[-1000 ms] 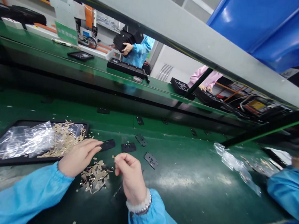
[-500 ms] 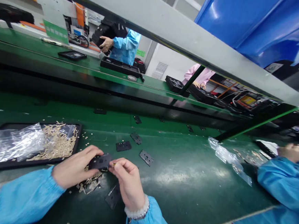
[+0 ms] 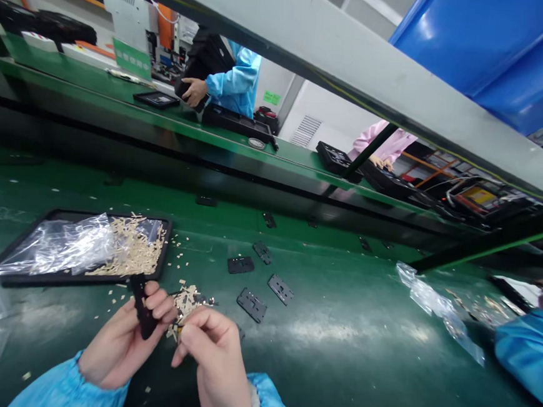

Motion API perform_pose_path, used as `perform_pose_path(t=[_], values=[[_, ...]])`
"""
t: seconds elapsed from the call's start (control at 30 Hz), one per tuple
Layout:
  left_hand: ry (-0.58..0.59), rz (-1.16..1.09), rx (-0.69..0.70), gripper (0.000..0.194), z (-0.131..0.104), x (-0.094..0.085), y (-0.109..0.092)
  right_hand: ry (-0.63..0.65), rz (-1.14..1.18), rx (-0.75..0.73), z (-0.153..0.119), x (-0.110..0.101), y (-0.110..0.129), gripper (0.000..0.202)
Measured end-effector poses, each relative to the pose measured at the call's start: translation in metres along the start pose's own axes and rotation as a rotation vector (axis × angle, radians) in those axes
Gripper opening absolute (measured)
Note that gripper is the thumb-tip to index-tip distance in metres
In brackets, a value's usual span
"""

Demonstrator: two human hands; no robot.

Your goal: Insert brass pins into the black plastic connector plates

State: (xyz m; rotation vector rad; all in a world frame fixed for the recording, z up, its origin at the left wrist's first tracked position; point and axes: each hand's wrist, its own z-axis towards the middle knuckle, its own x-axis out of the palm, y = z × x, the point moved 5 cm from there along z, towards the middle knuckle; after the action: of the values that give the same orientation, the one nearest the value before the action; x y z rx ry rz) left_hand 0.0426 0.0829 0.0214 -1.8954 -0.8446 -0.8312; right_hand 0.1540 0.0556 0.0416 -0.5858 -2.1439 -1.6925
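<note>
The left hand (image 3: pixel 122 345) grasps a thin black plate (image 3: pixel 143 311), oblong and flat-faced, tipped nearly edge-on; its upper end juts past the curled fingers toward the near edge of a tray (image 3: pixel 168 245), and its lower end sits against the hand. The right hand (image 3: pixel 217 357) has thumb and forefinger pinched close together beside it; whether they hold a piece, I cannot tell. Just beyond them spreads a loose pile (image 3: pixel 187 298) of tan and dark slips. Four hard black plates (image 3: pixel 253 305) lie flat on the smooth, glossy green counter (image 3: pixel 347 322), toward its far edge. The shallow black tray, nearer the counter's left end, carries crinkled clear plastic (image 3: pixel 68 243) and thin tan strips (image 3: pixel 138 252).
</note>
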Motion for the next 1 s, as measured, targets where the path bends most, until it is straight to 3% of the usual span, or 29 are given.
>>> perform_pose_path(t=[0.3,1.0], values=[[0.046,-0.137,-0.093,0.046,-0.008,0.011,-0.001,0.044,-0.181,0.086,-0.004,0.019,-0.019,0.016],[0.018,0.007,-0.04,0.042,-0.012,0.006,-0.004,0.001,-0.376,-0.058,-0.001,0.021,-0.013,0.013]])
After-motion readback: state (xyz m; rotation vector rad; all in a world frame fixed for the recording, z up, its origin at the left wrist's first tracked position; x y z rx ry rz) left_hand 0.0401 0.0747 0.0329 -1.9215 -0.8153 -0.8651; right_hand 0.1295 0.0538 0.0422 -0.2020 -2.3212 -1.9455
